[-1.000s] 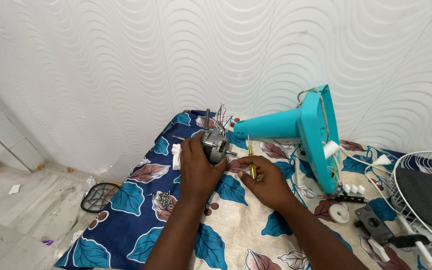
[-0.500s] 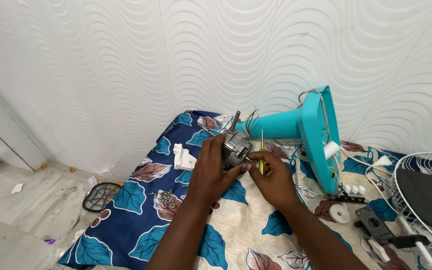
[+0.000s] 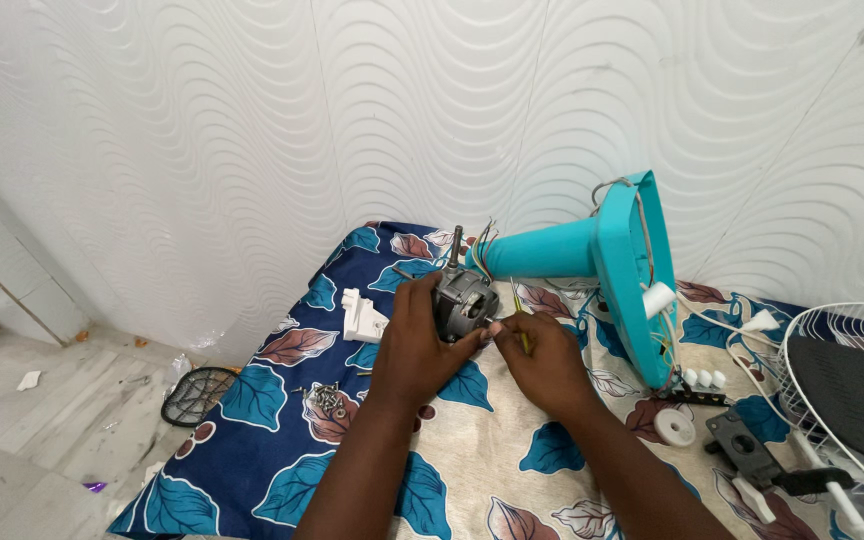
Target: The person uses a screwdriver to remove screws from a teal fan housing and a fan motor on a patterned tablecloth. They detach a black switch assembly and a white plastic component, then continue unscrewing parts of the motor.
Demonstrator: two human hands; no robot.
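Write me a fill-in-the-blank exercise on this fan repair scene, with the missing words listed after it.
1. The left hand grips a grey fan ____, its shaft pointing up.
2. The right hand holds a thin yellow-handled tool against the side of that part, just in front of the ____ fan stand lying on its side.
3. A small pile of screws lies on the leaf-patterned ____.
4. The white wire fan ____ lies at the right edge.

Missing words: motor; turquoise; cloth; guard

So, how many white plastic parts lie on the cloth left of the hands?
1: a white plastic part lies on the leaf-print cloth, left of the left hand. Others may be hidden.
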